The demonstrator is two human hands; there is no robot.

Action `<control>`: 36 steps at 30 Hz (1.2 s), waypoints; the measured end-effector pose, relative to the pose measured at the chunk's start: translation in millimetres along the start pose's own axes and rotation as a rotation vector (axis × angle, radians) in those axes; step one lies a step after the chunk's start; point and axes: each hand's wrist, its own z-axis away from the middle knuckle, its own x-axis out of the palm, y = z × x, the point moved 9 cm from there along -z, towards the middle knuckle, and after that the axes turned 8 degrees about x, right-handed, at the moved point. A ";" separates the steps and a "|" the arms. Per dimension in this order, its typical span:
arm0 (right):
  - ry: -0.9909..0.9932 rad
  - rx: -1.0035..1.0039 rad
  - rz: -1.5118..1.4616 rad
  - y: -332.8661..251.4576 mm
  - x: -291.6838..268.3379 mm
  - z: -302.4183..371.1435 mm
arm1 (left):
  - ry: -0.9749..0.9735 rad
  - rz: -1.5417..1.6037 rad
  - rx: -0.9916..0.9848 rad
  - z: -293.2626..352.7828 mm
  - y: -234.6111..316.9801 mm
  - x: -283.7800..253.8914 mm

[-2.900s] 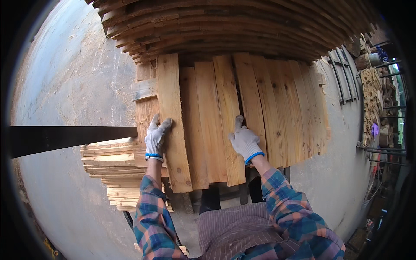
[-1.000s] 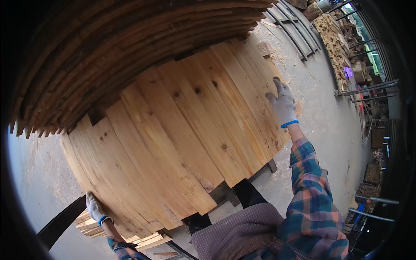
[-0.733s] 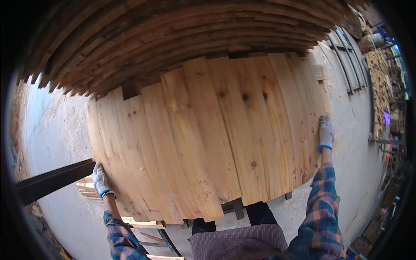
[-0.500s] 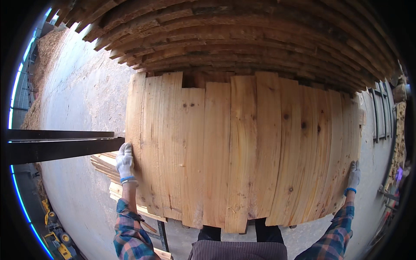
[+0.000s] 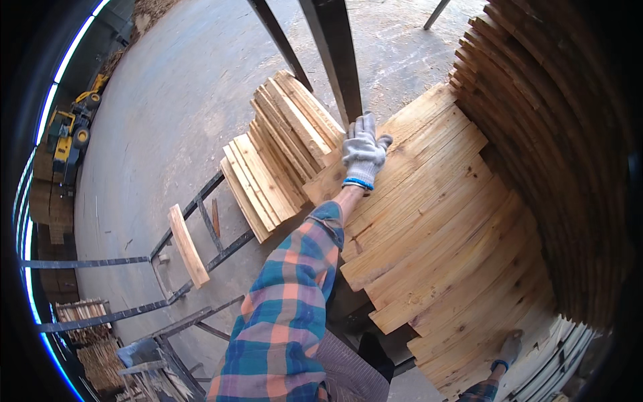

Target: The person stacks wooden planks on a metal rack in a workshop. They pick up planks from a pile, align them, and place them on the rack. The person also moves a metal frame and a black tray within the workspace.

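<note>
Pale planks (image 5: 429, 234) lie side by side in a row in front of me, their near ends uneven and some with dark knots. At the left end of the row is my left hand (image 5: 365, 155) in a grey-white glove with a blue cuff. Its fingers are stretched out and the thumb stands apart, beside a dark metal post (image 5: 335, 60). Down at the right end, my right hand (image 5: 510, 350), also gloved, rests against the planks with its fingers extended; it looks small and partly blurred.
A tall stack of rough boards (image 5: 549, 154) rises along the far side. Left of the row stand shorter plank piles (image 5: 268, 174) and a dark metal frame (image 5: 201, 201) with one loose board (image 5: 188, 245) across it. A yellow loader (image 5: 63, 141) is in the distance.
My view has swung left, so the plank row now runs diagonally. My left hand has opened out from the row's left edge; my right hand remains at the right end.
</note>
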 end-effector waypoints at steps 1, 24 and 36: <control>-0.003 -0.141 -0.114 -76.0 -34.3 20.0 | -0.043 0.234 -0.095 28.3 -10.6 -28.8; -0.991 -1.164 -0.271 -723.5 32.9 610.0 | -0.060 -0.133 -1.763 617.6 -530.3 -260.4; 0.028 -1.776 -0.319 -921.0 169.3 640.2 | -0.256 -0.432 -1.693 750.9 -802.4 -324.9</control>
